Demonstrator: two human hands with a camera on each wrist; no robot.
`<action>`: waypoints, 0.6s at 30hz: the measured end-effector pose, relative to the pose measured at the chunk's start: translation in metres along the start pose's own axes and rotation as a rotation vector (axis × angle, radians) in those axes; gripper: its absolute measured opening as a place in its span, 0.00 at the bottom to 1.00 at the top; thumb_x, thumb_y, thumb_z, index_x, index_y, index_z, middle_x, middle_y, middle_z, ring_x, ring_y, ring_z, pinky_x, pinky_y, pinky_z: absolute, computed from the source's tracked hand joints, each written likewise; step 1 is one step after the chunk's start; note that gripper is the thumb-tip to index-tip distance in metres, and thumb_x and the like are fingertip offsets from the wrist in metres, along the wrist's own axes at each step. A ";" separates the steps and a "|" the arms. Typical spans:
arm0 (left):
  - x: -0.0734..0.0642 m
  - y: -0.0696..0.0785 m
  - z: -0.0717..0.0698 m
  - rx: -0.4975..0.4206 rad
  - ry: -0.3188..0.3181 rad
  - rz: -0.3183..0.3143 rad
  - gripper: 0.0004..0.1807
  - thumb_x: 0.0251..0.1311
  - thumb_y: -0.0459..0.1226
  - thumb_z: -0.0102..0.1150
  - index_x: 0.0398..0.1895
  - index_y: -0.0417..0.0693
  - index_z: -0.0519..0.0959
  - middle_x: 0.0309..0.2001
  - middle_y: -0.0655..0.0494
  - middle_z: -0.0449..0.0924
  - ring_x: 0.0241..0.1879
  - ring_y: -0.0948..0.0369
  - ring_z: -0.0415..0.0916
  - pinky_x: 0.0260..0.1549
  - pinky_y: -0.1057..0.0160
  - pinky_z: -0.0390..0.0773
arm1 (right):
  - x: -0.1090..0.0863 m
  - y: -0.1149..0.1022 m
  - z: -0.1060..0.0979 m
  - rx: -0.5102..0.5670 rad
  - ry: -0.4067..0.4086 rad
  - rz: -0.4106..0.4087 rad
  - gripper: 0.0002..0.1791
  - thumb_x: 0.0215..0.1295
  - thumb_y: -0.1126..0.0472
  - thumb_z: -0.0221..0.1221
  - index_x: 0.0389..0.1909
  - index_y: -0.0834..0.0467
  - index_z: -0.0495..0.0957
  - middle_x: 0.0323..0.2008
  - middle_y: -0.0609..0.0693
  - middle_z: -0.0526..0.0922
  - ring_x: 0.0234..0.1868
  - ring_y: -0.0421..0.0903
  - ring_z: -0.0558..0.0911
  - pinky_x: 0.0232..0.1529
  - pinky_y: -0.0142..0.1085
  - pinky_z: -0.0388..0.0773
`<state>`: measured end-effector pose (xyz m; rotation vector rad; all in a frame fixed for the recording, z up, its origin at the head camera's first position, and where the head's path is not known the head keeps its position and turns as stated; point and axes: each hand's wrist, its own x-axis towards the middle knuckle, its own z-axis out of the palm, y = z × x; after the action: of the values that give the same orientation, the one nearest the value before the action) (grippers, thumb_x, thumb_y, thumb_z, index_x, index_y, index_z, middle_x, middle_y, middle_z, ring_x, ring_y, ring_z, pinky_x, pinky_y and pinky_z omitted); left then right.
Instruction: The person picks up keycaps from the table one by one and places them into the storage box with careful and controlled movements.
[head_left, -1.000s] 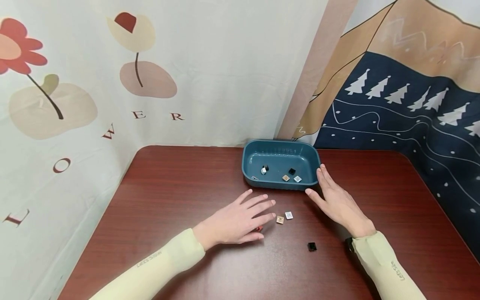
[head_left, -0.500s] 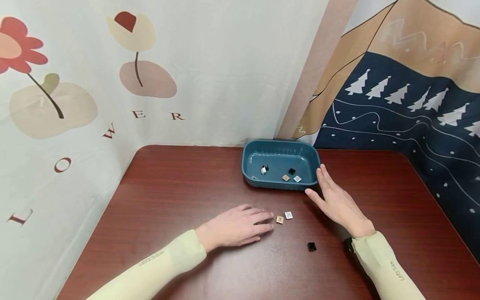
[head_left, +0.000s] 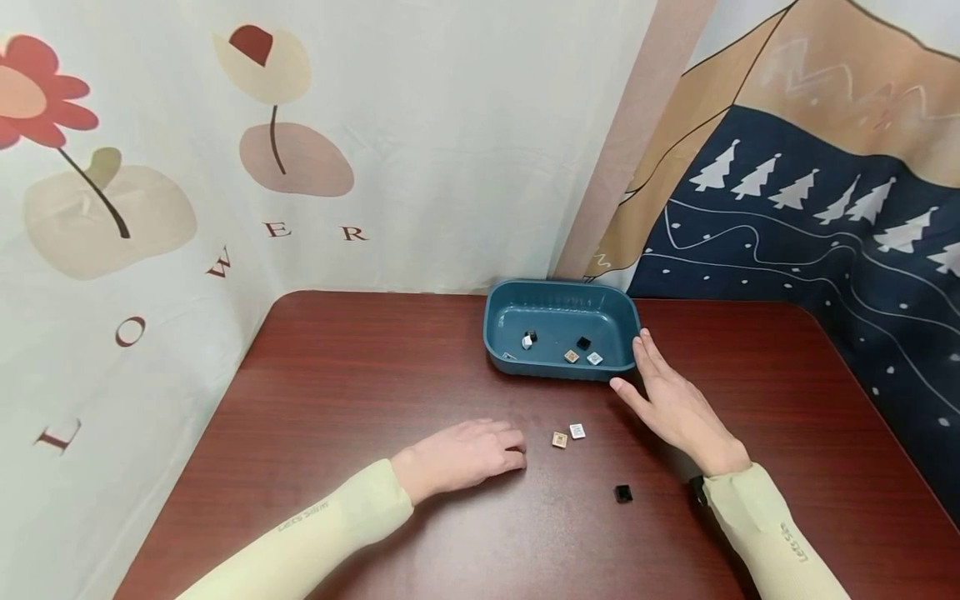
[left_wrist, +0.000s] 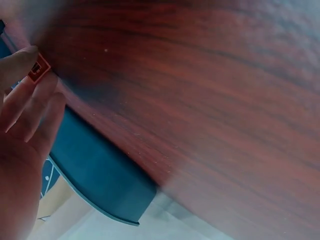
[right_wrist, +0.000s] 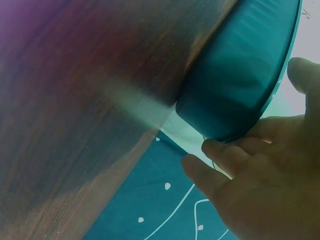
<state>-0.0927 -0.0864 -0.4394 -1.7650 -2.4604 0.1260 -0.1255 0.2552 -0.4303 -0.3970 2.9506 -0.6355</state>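
Observation:
My left hand (head_left: 465,454) is low over the table and pinches a small red square block (left_wrist: 39,68) between thumb and fingers; the left wrist view shows a dark mark on its face. In the head view the block is hidden under the hand. To the right of that hand lie a tan square block (head_left: 559,440) and a white square block (head_left: 577,431). A black block (head_left: 623,494) lies nearer the front. My right hand (head_left: 678,408), its fingers extended, rests against the right end of a blue rectangular basin (head_left: 555,372).
Inside the basin are several small blocks, among them a black one (head_left: 583,342), a tan one (head_left: 572,357) and a white one (head_left: 595,358). The basin stands at the back edge of the dark red wooden table (head_left: 360,358). Printed curtains (head_left: 450,150) hang behind.
The left hand has come down over the red block, and its spread fingers have curled and drawn back to the left. The right hand and the basin stay put.

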 end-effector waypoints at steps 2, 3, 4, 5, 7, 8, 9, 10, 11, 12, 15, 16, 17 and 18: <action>-0.001 -0.001 0.000 -0.012 -0.001 0.002 0.07 0.71 0.35 0.60 0.43 0.58 0.85 0.45 0.63 0.78 0.46 0.63 0.76 0.52 0.64 0.77 | 0.000 0.000 0.000 0.001 -0.004 0.003 0.52 0.77 0.31 0.45 0.82 0.66 0.42 0.83 0.60 0.37 0.80 0.65 0.53 0.73 0.61 0.58; -0.001 -0.001 0.000 -0.017 0.000 0.002 0.07 0.71 0.35 0.60 0.43 0.57 0.85 0.45 0.63 0.78 0.46 0.63 0.75 0.52 0.65 0.77 | 0.000 0.000 0.000 0.002 -0.004 0.003 0.53 0.77 0.30 0.45 0.82 0.66 0.42 0.83 0.60 0.37 0.80 0.65 0.53 0.73 0.61 0.58; -0.002 -0.002 0.000 -0.017 0.002 0.004 0.08 0.71 0.34 0.60 0.44 0.57 0.85 0.45 0.63 0.78 0.46 0.63 0.75 0.52 0.66 0.77 | 0.000 0.000 0.001 0.003 -0.004 0.004 0.53 0.77 0.30 0.45 0.82 0.66 0.42 0.83 0.60 0.37 0.80 0.65 0.53 0.73 0.62 0.58; -0.002 -0.002 -0.001 -0.012 0.006 0.006 0.08 0.71 0.34 0.60 0.44 0.57 0.85 0.46 0.63 0.78 0.46 0.63 0.75 0.52 0.66 0.77 | 0.000 0.001 0.001 0.004 -0.004 0.004 0.53 0.77 0.30 0.44 0.82 0.66 0.42 0.83 0.60 0.37 0.80 0.65 0.53 0.73 0.62 0.58; -0.003 -0.003 -0.002 0.004 0.023 0.010 0.10 0.70 0.32 0.60 0.45 0.57 0.85 0.46 0.63 0.79 0.46 0.63 0.75 0.51 0.67 0.77 | 0.000 0.001 0.001 0.004 -0.002 0.004 0.53 0.77 0.30 0.44 0.82 0.66 0.42 0.83 0.60 0.37 0.80 0.65 0.53 0.73 0.62 0.58; -0.003 -0.004 -0.002 0.014 0.036 0.013 0.10 0.69 0.31 0.61 0.45 0.57 0.85 0.46 0.63 0.79 0.45 0.63 0.75 0.50 0.68 0.76 | 0.000 0.001 0.001 0.004 -0.001 0.004 0.53 0.77 0.30 0.44 0.82 0.66 0.42 0.83 0.60 0.37 0.80 0.65 0.53 0.73 0.62 0.58; -0.004 -0.005 -0.003 0.023 0.050 0.014 0.11 0.68 0.31 0.61 0.45 0.57 0.85 0.46 0.63 0.79 0.45 0.63 0.74 0.50 0.68 0.76 | 0.000 0.001 0.001 0.004 0.001 0.003 0.53 0.77 0.30 0.45 0.82 0.66 0.42 0.83 0.60 0.38 0.80 0.64 0.53 0.73 0.62 0.58; -0.004 -0.006 -0.003 0.032 0.065 0.018 0.11 0.68 0.30 0.62 0.45 0.57 0.85 0.46 0.63 0.79 0.45 0.63 0.74 0.50 0.68 0.76 | 0.000 0.001 0.001 0.004 0.002 0.003 0.53 0.77 0.30 0.45 0.82 0.66 0.42 0.83 0.60 0.38 0.80 0.64 0.53 0.73 0.62 0.58; -0.004 -0.007 -0.004 0.040 0.079 0.018 0.12 0.67 0.30 0.62 0.46 0.57 0.85 0.46 0.63 0.79 0.45 0.63 0.74 0.50 0.68 0.76 | 0.000 0.001 0.001 0.004 0.004 0.002 0.53 0.77 0.30 0.45 0.82 0.66 0.42 0.83 0.61 0.38 0.80 0.64 0.53 0.73 0.62 0.58; -0.005 -0.008 -0.005 0.041 0.094 0.015 0.13 0.66 0.29 0.63 0.46 0.57 0.85 0.47 0.63 0.79 0.45 0.63 0.74 0.50 0.68 0.76 | 0.000 0.001 0.001 0.004 0.005 0.002 0.53 0.77 0.30 0.45 0.82 0.66 0.42 0.83 0.61 0.38 0.80 0.64 0.53 0.73 0.62 0.58; -0.006 -0.011 -0.007 0.032 0.126 0.003 0.14 0.65 0.29 0.64 0.48 0.56 0.85 0.48 0.63 0.79 0.45 0.63 0.74 0.50 0.69 0.76 | 0.000 0.000 0.001 0.003 0.003 0.003 0.53 0.77 0.30 0.44 0.82 0.66 0.42 0.83 0.60 0.37 0.80 0.64 0.53 0.73 0.61 0.58; -0.006 -0.012 -0.008 0.024 0.134 -0.003 0.14 0.65 0.29 0.64 0.49 0.55 0.85 0.49 0.62 0.80 0.46 0.63 0.74 0.51 0.69 0.76 | 0.000 0.000 0.001 0.003 0.003 0.004 0.53 0.77 0.30 0.44 0.82 0.66 0.42 0.83 0.60 0.37 0.80 0.64 0.53 0.73 0.61 0.58; -0.006 -0.013 -0.010 0.017 0.143 -0.009 0.15 0.65 0.29 0.65 0.50 0.55 0.85 0.50 0.62 0.80 0.47 0.63 0.74 0.51 0.69 0.76 | 0.000 0.000 0.001 0.003 0.003 0.005 0.53 0.77 0.30 0.44 0.82 0.66 0.42 0.83 0.59 0.37 0.80 0.64 0.53 0.73 0.61 0.58; -0.006 -0.013 -0.011 0.009 0.148 -0.014 0.15 0.65 0.29 0.65 0.50 0.54 0.85 0.51 0.62 0.80 0.48 0.63 0.75 0.52 0.70 0.75 | 0.000 0.000 0.001 0.004 0.002 0.005 0.53 0.77 0.30 0.44 0.82 0.66 0.42 0.83 0.59 0.36 0.80 0.64 0.53 0.73 0.61 0.58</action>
<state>-0.1018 -0.0959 -0.4273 -1.6875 -2.3642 0.0046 -0.1253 0.2551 -0.4311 -0.3880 2.9509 -0.6416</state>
